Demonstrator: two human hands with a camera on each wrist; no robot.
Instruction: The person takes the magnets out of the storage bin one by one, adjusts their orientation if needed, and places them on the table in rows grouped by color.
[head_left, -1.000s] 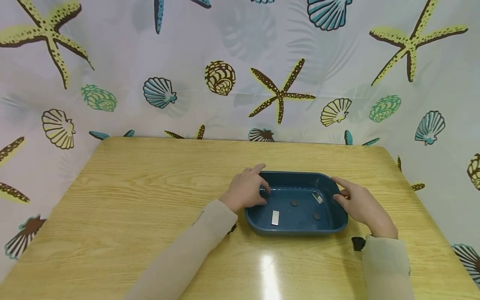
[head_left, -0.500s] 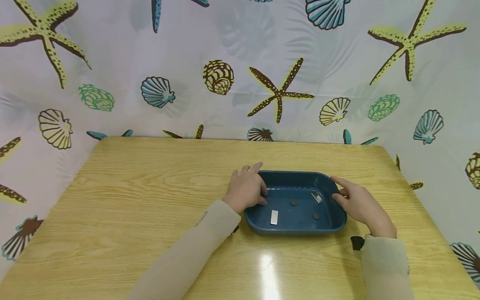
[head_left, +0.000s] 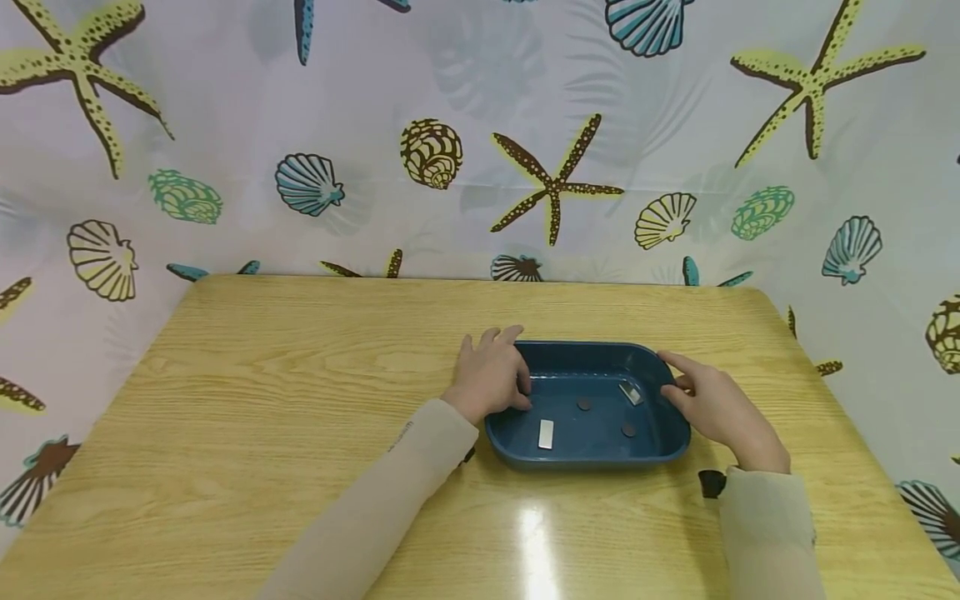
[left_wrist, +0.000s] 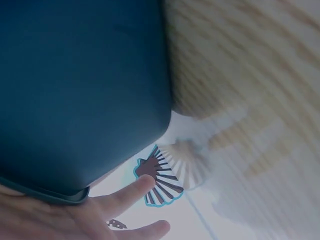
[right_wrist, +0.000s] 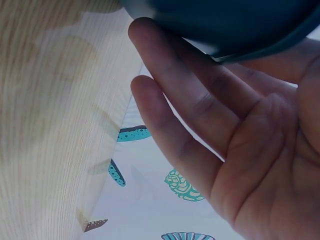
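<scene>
On the wooden table point(head_left: 300, 400) sits a blue tray point(head_left: 592, 454) — left hand point(head_left: 491, 377) resting on its left rim, right hand point(head_left: 712, 406) against its right end, fingers of both fairly straight. Inside lie two silver plates and two dark discs; behind hangs a seashell curtain point(head_left: 450, 125).

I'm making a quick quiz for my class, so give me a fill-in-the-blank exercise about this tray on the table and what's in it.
1. The tray that both hands touch is dark ____ in colour.
2. The left hand and the right hand are at opposite ____ of the tray.
3. Inside the tray lie two small dark discs and two ____ metal pieces.
4. The tray sits on a ____ table.

Missing words: blue; ends; rectangular; wooden
</scene>
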